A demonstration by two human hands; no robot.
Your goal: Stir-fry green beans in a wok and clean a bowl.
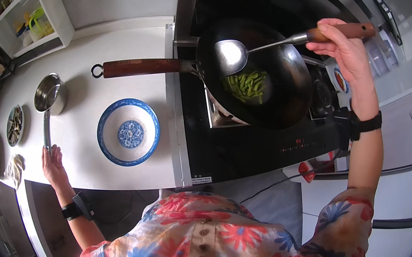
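My right hand (345, 49) grips the wooden handle of a metal wok spatula (231, 57). Its shiny, rounded head is inside a dark wok (289, 88), over the far-left part of the pan. Pieces of green vegetable (248, 85) lie together at the wok's bottom. The wok's wooden handle (141, 68) points left over the counter, untouched by either hand. Down at the left, my left hand (55, 169) holds the end of the handle of a stainless steel dipper (47, 94). The dipper's cup rests on the counter or just above it; I cannot tell which.
A blue-and-white bowl (130, 134) stands on the white counter (81, 159), between dipper and stove. Further left is a small dish of dark sliced food (15, 125), near a cloth (15, 169). The wok is over the black cooktop (210, 156). A cable (280, 184) hangs at the right.
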